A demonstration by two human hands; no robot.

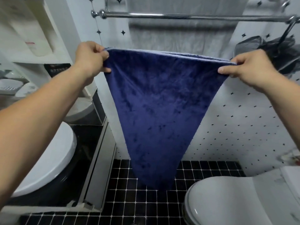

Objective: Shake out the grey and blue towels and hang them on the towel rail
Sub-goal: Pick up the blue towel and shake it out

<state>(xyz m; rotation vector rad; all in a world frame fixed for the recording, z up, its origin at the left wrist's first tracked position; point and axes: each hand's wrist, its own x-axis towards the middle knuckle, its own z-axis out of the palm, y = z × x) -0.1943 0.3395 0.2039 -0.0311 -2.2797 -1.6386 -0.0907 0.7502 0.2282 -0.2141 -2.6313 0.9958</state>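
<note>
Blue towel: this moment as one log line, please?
blue towel spread, below towel rail | left hand grips one top corner | right hand grips the other | grey towel hangs behind rail

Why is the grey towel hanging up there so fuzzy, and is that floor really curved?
Head view: the grey towel behind the chrome towel rail is blurred; the dark blue plush towel pinched by the left hand and right hand is sharper; the wide lens bows the black floor tiles; glare streaks the rail.
</note>
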